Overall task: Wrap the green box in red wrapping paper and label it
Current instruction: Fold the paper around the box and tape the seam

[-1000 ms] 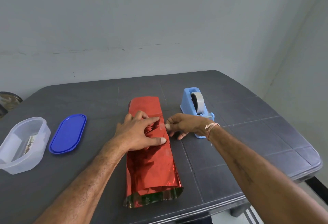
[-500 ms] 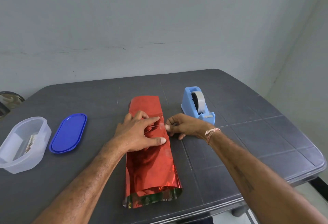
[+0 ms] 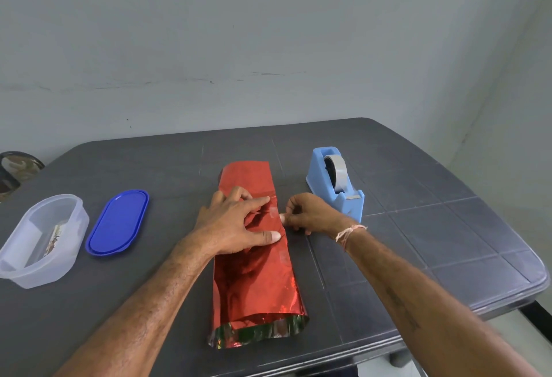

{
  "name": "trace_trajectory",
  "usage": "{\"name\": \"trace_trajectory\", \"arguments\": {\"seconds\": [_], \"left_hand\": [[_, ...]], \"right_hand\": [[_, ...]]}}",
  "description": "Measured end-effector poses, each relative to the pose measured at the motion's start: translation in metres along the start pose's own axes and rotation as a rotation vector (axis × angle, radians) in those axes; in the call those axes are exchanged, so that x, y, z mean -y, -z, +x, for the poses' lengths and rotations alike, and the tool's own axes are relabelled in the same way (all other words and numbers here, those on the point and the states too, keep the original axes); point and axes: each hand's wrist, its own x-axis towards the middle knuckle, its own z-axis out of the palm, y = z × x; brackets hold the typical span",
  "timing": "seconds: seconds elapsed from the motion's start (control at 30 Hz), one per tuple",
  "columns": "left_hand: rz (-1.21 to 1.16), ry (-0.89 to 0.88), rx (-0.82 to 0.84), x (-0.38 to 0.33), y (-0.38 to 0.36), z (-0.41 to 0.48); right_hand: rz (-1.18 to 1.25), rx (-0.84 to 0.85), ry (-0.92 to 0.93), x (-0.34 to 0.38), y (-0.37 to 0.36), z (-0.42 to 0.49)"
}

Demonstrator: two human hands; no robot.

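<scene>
Left hand (image 3: 236,224) lies spread flat on the red wrapping paper (image 3: 254,257), thumb and forefinger pinning the overlap, while the right hand (image 3: 310,215) has its grip pinched on a small clear tape piece (image 3: 273,214) at the seam on the right edge. The wrapped package lies lengthwise mid-surface (image 3: 418,242), near end open; the green box itself is hidden. Foil looks thin, slick, crease-prone and springy, so best held by flat pressure near the seam. Tape dispenser (image 3: 336,182) just right.
</scene>
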Motion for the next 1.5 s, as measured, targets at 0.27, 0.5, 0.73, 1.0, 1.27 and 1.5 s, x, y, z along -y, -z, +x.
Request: {"name": "trace_trajectory", "arguments": {"seconds": [0.27,0.5,0.73,1.0,1.27,1.5], "left_hand": [[-0.007,0.001,-0.007,-0.001,0.000,-0.001],[-0.027,0.009,-0.009,-0.002,0.000,-0.002],[-0.035,0.009,-0.006,-0.003,0.001,-0.001],[-0.038,0.003,-0.022,-0.002,-0.001,-0.002],[-0.191,-0.021,-0.110,0.005,-0.006,-0.001],[-0.346,-0.022,-0.216,0.017,-0.008,-0.004]], "right_hand": [[0.288,-0.062,-0.051,-0.004,-0.004,-0.006],[0.214,-0.199,-0.094,0.004,-0.016,-0.006],[0.563,-0.058,-0.125,0.027,-0.009,-0.032],[0.519,-0.146,-0.203,0.042,-0.021,-0.027],[0.700,-0.115,-0.192,0.034,-0.029,-0.047],[0.736,-0.128,-0.229,0.044,-0.032,-0.056]]}}
